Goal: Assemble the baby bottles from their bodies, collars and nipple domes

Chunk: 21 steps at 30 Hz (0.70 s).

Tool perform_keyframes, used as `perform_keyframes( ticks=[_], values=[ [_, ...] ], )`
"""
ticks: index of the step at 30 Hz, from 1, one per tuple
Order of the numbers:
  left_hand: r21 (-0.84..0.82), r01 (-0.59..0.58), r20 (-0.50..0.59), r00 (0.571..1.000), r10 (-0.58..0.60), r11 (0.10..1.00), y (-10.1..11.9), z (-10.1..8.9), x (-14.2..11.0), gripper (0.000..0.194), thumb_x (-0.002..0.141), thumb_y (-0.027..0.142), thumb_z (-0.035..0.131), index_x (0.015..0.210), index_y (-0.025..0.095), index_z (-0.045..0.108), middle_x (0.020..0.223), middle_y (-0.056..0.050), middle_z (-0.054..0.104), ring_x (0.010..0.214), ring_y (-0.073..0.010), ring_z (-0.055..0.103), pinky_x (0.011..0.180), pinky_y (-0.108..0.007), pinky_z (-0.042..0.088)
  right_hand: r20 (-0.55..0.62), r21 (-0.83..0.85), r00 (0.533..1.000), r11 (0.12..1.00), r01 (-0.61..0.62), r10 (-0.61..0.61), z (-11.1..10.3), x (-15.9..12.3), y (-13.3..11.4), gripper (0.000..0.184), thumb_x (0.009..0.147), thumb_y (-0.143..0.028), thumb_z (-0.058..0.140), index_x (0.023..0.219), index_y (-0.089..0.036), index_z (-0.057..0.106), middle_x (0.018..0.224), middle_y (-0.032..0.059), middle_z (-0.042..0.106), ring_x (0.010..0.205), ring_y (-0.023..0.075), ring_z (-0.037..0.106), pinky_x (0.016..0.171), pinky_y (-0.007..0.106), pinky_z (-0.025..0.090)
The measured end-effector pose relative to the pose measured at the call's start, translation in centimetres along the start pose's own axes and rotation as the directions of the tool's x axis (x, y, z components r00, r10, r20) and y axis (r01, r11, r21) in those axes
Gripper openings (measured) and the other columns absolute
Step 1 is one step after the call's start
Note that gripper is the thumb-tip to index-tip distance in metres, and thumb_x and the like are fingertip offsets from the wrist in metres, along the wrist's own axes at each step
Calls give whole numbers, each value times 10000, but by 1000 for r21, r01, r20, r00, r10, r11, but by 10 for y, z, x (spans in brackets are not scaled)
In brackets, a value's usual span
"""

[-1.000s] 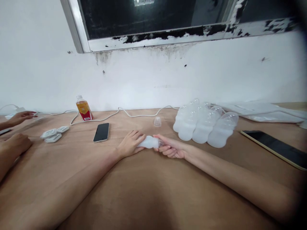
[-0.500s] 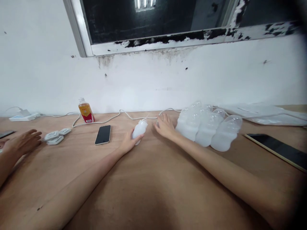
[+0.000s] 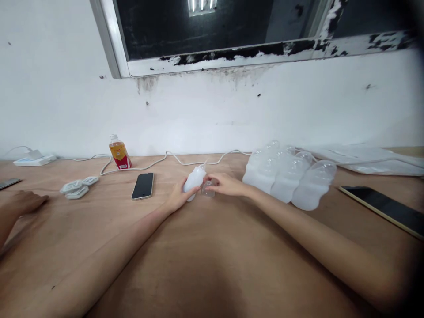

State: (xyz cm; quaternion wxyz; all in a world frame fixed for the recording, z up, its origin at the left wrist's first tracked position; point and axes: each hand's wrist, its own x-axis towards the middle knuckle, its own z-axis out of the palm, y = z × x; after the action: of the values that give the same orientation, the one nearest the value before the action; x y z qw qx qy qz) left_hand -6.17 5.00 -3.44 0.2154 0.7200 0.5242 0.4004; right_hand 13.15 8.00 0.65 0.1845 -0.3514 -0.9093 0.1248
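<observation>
Tilted to the right, a translucent white squeeze bottle (image 3: 194,177) with a thin pointed nozzle is gripped by my left hand (image 3: 179,194). Close beside it, my right hand (image 3: 221,183) has its fingers closed around a small clear plastic cap (image 3: 208,190), just above or on the table; I cannot tell if it touches the wood. Further right of my right hand stand several translucent wavy-sided bottles (image 3: 288,185) with clear domed tops, packed side by side.
A phone (image 3: 142,186) and a drink bottle (image 3: 119,153) are on the left of the wooden table (image 3: 212,256). Small white pieces (image 3: 75,189) lie near another person's hand (image 3: 28,202). A white cable (image 3: 155,167) runs along the wall. At right are a larger phone (image 3: 384,210) and plastic bags (image 3: 361,159).
My right hand has turned inward and moved left to the squeeze bottle, with the clear cap now visible in its fingers. The other person's hand has shifted lower left.
</observation>
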Motion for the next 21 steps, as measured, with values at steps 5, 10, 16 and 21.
perform_keyframes(
  ticks=[5, 10, 16, 21],
  values=[
    [-3, -14, 0, 1000, 14, 1000, 0, 0, 0, 477, 717, 468, 505, 1076, 154, 503, 1022, -63, 591, 922, -221, 541, 774, -303, 425, 28, 519, 983, 837, -171, 183, -6, 2, 12, 205, 654, -286, 608, 828, -180, 586, 778, 15, 580, 534, 95, 498, 482, 219, 376],
    [21, -32, 7, 999, 32, 999, -1, -1, 1, 471, 724, 465, 497, 1073, 149, 507, 1016, -60, 591, 894, -214, 545, 769, -304, 423, -62, 775, 914, 597, -209, 400, -15, 6, 21, 191, 794, -277, 394, 958, -202, 461, 881, 46, 545, 536, 79, 511, 426, 196, 383],
    [46, -62, 30, 998, 60, 997, 3, -2, -2, 465, 724, 464, 501, 1075, 159, 503, 1026, -57, 584, 897, -210, 541, 768, -301, 418, -43, 905, 897, 398, -152, 440, -21, 6, 22, 158, 793, -210, 380, 931, -204, 457, 891, 37, 530, 538, 59, 502, 430, 176, 390],
    [77, -79, 57, 996, 75, 994, 5, -2, -4, 483, 720, 482, 498, 1093, 177, 482, 1011, -52, 589, 886, -207, 543, 755, -304, 417, -49, 928, 911, 355, -110, 410, -21, 6, 11, 147, 779, -220, 425, 909, -208, 492, 861, 25, 534, 546, 65, 502, 421, 174, 383]
  ],
)
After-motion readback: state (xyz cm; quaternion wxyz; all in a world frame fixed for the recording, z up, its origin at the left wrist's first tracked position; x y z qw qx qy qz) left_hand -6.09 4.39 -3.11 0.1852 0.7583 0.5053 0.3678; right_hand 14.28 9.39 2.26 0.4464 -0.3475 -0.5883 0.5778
